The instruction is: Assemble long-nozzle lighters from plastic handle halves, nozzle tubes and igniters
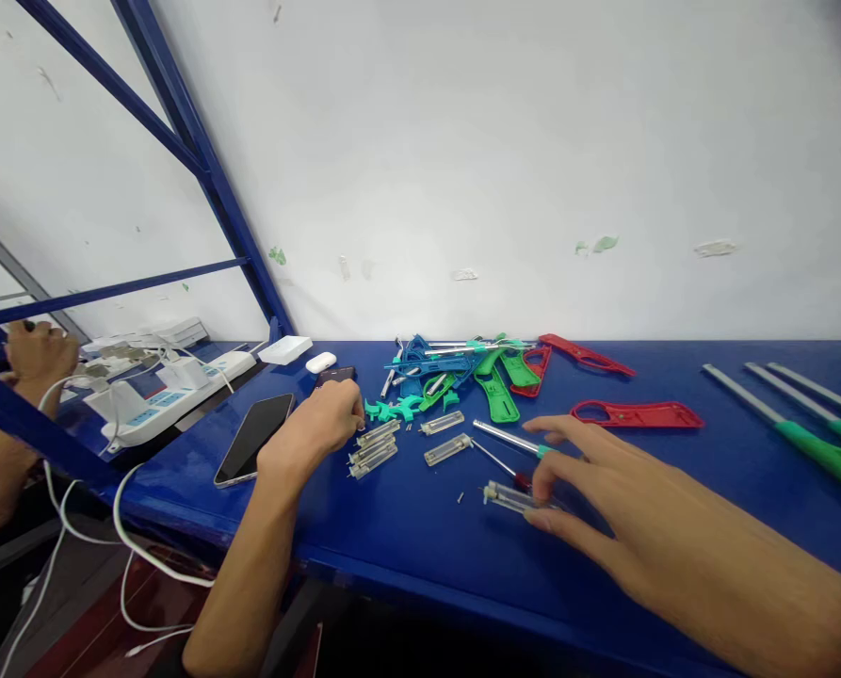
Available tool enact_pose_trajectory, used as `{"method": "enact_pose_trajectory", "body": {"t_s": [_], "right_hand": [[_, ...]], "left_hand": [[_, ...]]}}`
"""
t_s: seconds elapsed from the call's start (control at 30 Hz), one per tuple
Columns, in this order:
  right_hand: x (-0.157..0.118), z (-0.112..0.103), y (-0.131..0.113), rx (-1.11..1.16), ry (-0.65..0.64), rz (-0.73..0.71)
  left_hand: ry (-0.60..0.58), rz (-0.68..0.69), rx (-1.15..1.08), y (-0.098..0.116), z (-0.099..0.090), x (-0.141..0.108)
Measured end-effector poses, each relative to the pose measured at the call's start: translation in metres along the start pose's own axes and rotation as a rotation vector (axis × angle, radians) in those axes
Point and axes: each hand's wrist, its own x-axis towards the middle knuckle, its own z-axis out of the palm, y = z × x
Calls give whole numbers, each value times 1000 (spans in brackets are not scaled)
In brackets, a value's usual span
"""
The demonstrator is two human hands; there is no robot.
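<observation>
- Your right hand (596, 499) is reaching in from the lower right of the frame, its thumb and index finger narrowly flanking one end of a clear plastic housing (509, 497); you are touching or nearly touching it, but whether you are gripping it, I cannot tell.
- The current step is looking like picking up or setting down that housing, right of the frame's center.
- Just above it, a red-handled screwdriver (522, 481) is lying close to your index finger, and a metal tube (505, 435) is slanting beyond that.
- For a secure pinch, the next move is calling for both fingertips bearing on the housing's sides, without them nudging the screwdriver.
- To the left of the housing, a loose screw (460, 498) is lying where a sweeping finger could be knocking it away.
- Your left hand (314, 419), left of center, is curling its fingers beside the teal claw-shaped pieces (392, 411); its fingertips are partly hidden, so I cannot tell what it is holding.
- Near it, more clear housings (374, 455) are lying side by side.
- Farther out, green handle shells (494, 391) are resting in the upper-center pile.
</observation>
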Motion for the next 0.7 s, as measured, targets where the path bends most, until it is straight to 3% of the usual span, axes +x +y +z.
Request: {"method": "enact_pose_trajectory", "body": {"t_s": [0.3,0.5,0.6,0.7], "right_hand": [[-2,0,1,-68,45,-53],[2,1,10,-29,9,-13],[8,-4,9,8,8,-8],[13,-12,5,28,59,-93]], "left_hand": [[38,16,-63,16,-7,-14],[227,31,-183,29,-23,-32],[332,108,-304,49,-33,-47],[422,229,-476,75,-37,-65]]}}
